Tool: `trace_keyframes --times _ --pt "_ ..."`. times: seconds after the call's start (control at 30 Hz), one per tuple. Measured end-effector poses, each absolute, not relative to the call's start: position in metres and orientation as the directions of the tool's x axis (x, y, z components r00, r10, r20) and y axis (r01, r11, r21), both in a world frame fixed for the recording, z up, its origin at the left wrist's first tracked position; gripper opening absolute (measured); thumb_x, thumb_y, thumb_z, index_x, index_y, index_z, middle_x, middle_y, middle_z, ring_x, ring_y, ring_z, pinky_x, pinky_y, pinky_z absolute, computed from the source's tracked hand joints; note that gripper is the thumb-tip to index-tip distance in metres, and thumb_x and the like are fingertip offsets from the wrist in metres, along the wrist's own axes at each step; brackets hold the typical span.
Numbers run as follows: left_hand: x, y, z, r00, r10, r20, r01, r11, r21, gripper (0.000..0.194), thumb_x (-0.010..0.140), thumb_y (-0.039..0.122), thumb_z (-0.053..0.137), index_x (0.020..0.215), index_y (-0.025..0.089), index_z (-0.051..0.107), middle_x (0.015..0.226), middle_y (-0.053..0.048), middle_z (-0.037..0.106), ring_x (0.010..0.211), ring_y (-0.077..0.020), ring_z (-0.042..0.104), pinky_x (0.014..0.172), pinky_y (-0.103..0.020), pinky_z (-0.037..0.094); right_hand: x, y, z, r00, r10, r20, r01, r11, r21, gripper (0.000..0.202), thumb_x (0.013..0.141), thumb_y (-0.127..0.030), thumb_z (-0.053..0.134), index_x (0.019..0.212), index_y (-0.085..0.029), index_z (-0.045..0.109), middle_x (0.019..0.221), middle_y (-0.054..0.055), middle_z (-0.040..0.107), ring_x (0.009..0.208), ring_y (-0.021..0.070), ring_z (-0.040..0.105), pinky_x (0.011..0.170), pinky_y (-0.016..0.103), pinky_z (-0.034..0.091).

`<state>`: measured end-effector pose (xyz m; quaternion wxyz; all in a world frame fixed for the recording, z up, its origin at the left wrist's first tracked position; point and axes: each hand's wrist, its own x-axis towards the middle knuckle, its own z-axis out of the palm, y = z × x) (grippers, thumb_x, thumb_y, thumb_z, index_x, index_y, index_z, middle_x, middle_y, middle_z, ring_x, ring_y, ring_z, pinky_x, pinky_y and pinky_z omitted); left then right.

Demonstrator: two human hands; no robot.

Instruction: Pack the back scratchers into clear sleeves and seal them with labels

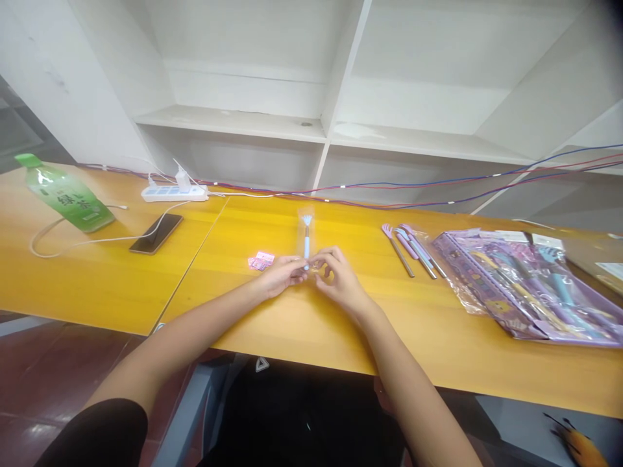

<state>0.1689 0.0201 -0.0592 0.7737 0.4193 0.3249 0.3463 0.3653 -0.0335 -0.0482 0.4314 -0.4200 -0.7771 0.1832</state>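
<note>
So, the step in hand looks like handling the end of a clear sleeve [300,228] around one small blue scratcher [307,248]. It's right between the two hands, its lower end at the fingertips and the rest reaching out past them.

The left hand [283,275] has a narrow pinch on that near end, thumb on top. The right hand [341,280] is curled loosely at the same end, with a roundish gap between thumb and fingers. It's blurry there, so I can't tell if it's really gripping the film or just brushing it.

As for direction, the claw tip points away from the body towards the shelves [233,122], and the long axis runs pretty much straight out from between the hands. Can't say whether the far end is touching the table [272,324].

My guess is any next move on the film calls for the left pinch to steady it, plus a light, precise right fingertip grip.

Pink cards [261,261] lie just beyond the left hand, loose scratchers [400,251] to the right of the right hand, and a purple box [487,292] of wrapped ones further right.
</note>
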Motion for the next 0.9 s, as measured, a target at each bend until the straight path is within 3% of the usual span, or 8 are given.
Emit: trace_keyframes --times 0.17,0.3,0.47,0.7,0.9 --pt "0.1685 0.0170 -0.0527 0.526 0.840 -0.134 -0.280 0.320 0.905 0.036 0.079 0.037 0.089 0.100 0.015 0.070 0.084 -0.002 0.071 0.068 -0.0092 0.064 0.071 -0.025 0.051 0.3661 -0.0348 -0.0458 -0.315 0.795 0.518 0.515 0.602 -0.611 0.006 0.095 -0.033 0.074 0.099 -0.029 0.077 0.117 0.010 0.056 0.113 0.0272 0.061 0.092 0.045 0.057" --pt "0.1679 0.0170 -0.0536 0.532 0.836 -0.137 -0.247 0.308 0.919 0.038 0.079 0.035 0.090 0.106 0.016 0.071 0.095 -0.006 0.075 0.076 -0.0119 0.070 0.074 -0.026 0.054 0.3654 -0.0362 -0.0438 -0.298 0.787 0.540 0.513 0.609 -0.604 0.009 0.099 -0.035 0.071 0.099 -0.029 0.077 0.115 0.009 0.059 0.112 0.0270 0.062 0.097 0.047 0.056" --pt "0.1689 0.0167 -0.0576 0.568 0.811 -0.138 -0.188 0.291 0.938 0.046 0.080 0.036 0.088 0.118 0.017 0.072 0.108 -0.012 0.077 0.085 -0.0186 0.076 0.079 -0.031 0.060 0.3639 -0.0371 -0.0417 -0.228 0.786 0.575 0.543 0.592 -0.595 0.010 0.099 -0.036 0.071 0.097 -0.028 0.077 0.109 0.009 0.060 0.106 0.0266 0.062 0.091 0.046 0.056" --pt "0.1716 0.0153 -0.0593 0.608 0.783 -0.133 -0.211 0.322 0.923 0.047 0.086 0.058 0.080 0.099 0.013 0.070 0.088 -0.010 0.076 0.076 -0.0199 0.076 0.075 -0.033 0.060 0.3636 -0.0356 -0.0410 -0.209 0.787 0.581 0.549 0.586 -0.596 0.009 0.096 -0.035 0.074 0.094 -0.026 0.073 0.103 0.007 0.058 0.097 0.0237 0.061 0.081 0.041 0.055" --pt "0.1702 0.0103 -0.0557 0.666 0.742 -0.080 -0.162 0.248 0.955 0.052 0.074 0.045 0.094 0.109 0.016 0.069 0.100 -0.011 0.076 0.081 -0.0189 0.076 0.082 -0.035 0.061 0.3648 -0.0335 -0.0473 -0.217 0.811 0.543 0.549 0.561 -0.620 0.007 0.094 -0.028 0.072 0.097 -0.025 0.067 0.104 0.007 0.055 0.090 0.0212 0.059 0.071 0.036 0.053"
